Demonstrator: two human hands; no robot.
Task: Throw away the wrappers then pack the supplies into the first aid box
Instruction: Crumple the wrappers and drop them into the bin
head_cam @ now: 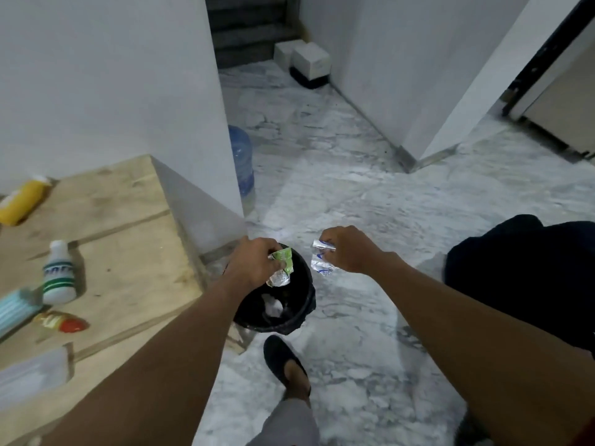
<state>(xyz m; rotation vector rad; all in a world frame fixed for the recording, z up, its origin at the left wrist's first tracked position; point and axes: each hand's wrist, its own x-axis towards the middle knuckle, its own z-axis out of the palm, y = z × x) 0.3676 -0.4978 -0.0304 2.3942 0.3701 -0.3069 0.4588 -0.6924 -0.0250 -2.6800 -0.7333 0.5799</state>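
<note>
My left hand (pixel 254 263) grips a crumpled green and silver wrapper (pixel 280 268) directly over a small black bin (pixel 299 312) on the floor. Some white crumpled waste lies inside the bin. My right hand (pixel 349 249) holds a clear wrapper with blue print (pixel 320 260) just right of the bin's rim. On the wooden table (pixel 122 252) at the left lie a yellow bottle (pixel 21 201), a white bottle with green stripes (pixel 59 273), a small red-capped tube (pixel 61 321), a pack of blue face masks (pixel 16 309) and a clear packet (pixel 32 371).
A blue water jug (pixel 241 159) stands behind the wall corner. White boxes (pixel 306 57) sit far back in the corridor. A dark bag or seat (pixel 521 272) is at the right. My foot in a black slipper (pixel 285 365) is just before the bin.
</note>
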